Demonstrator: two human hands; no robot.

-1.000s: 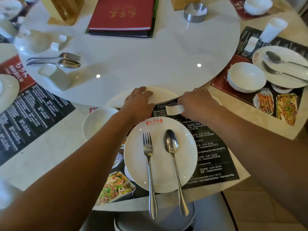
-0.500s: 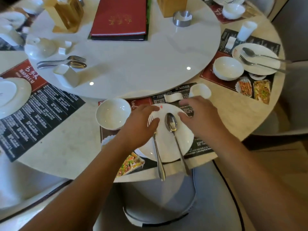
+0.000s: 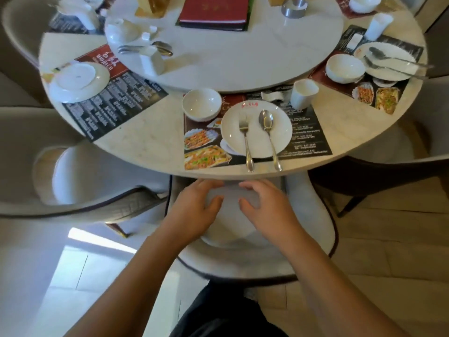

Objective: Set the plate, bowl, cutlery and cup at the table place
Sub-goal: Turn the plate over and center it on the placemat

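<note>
At the left of the place setting, a white bowl [image 3: 201,104] was pictured on the upper left corner of a printed placemat [image 3: 307,132], just beside the plate. Below the edge of the pale marble surface [image 3: 145,135], the left hand [image 3: 194,210] was held over a grey chair seat [image 3: 243,259], its fingers [image 3: 206,184] loosely curved and slightly spread, with nothing gripped. The round white plate [image 3: 256,142] was set at the middle of the placemat, near the surface's edge. A fork [image 3: 246,144] and, to its right, a spoon [image 3: 272,144] were laid side by side across it, their handles reaching past the rim toward the chair. The right hand [image 3: 267,207] was held level with the left, its fingers [image 3: 252,184] likewise relaxed, a little apart and empty. Whether either hand touched the chair could not be told. A small white rest [image 3: 273,95] was placed beyond the plate, and a white cup [image 3: 303,93] stood upright just right of it.
</note>
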